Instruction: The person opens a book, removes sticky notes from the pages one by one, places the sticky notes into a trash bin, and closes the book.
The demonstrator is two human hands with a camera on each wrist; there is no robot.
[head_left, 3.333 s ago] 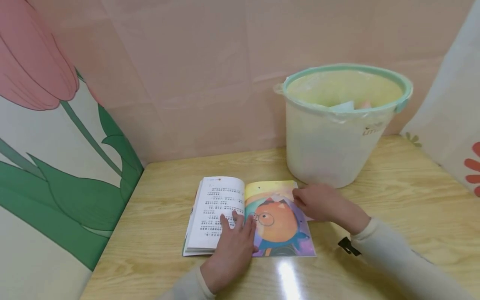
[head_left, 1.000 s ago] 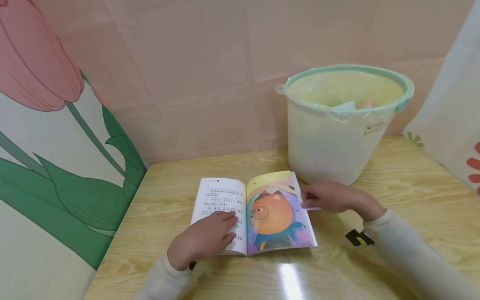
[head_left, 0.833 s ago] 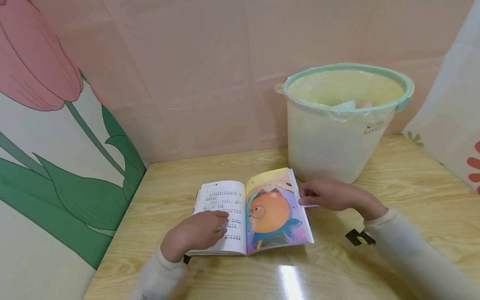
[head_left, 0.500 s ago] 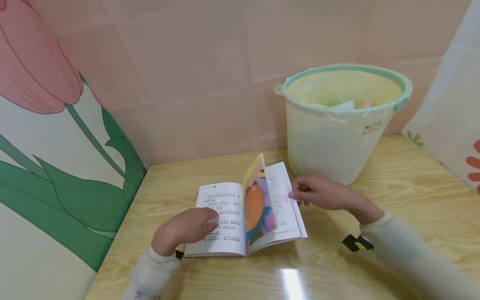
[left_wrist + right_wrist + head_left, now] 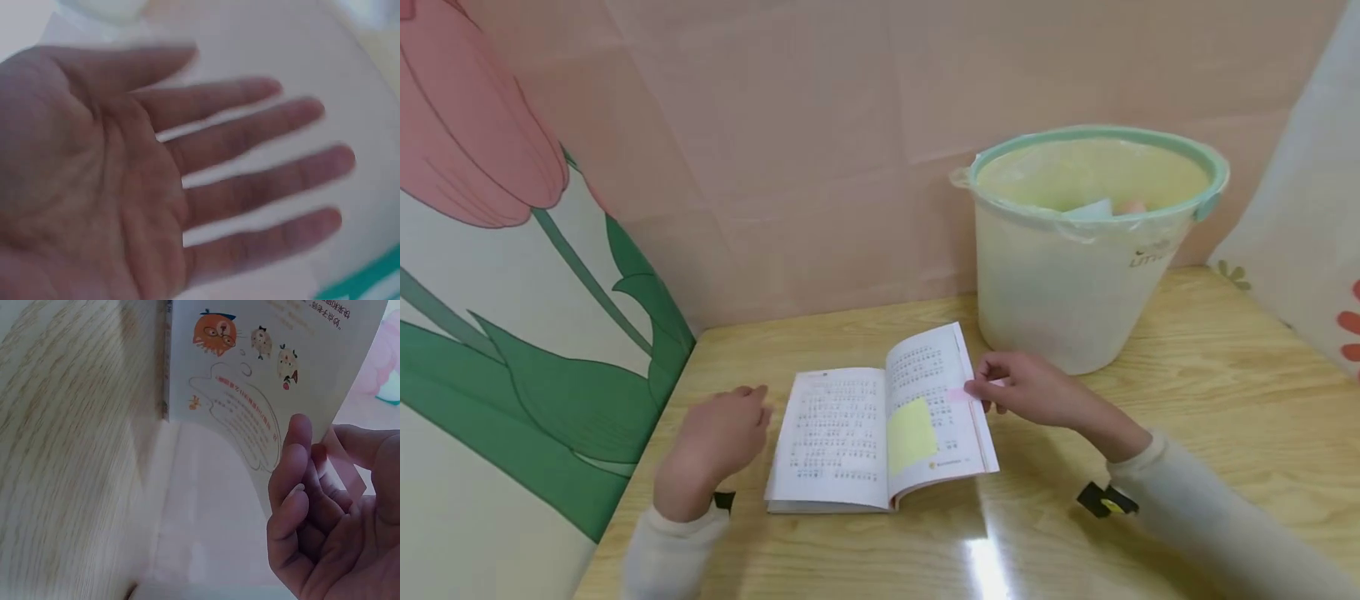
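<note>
An open book [image 5: 835,433] lies on the table, text on both visible pages. On its right page sits a yellow sticky note [image 5: 912,435]. My right hand [image 5: 1037,392] pinches the raised right edge of the book, with a pink paper slip [image 5: 958,395] at the thumb. Seen from the right wrist, the fingers lie against the back cover [image 5: 219,381], which bears small drawings, and the pink slip pokes out behind them. My left hand [image 5: 715,446] is left of the book, apart from it. The left wrist view shows its fingers [image 5: 269,181] straight and spread, holding nothing.
A pale bucket [image 5: 1067,283] with a green rim and a plastic liner stands behind the book at right, paper pieces [image 5: 1090,210] inside. A pink wall covering [image 5: 790,167] rises behind the wooden table [image 5: 1210,367]. A tulip-printed panel [image 5: 550,350] borders the left side.
The fox picture page has turned over, and a text page with a yellow note now shows. My left hand has lifted off the book leftward. My right hand, still at the edge, has shifted slightly left.
</note>
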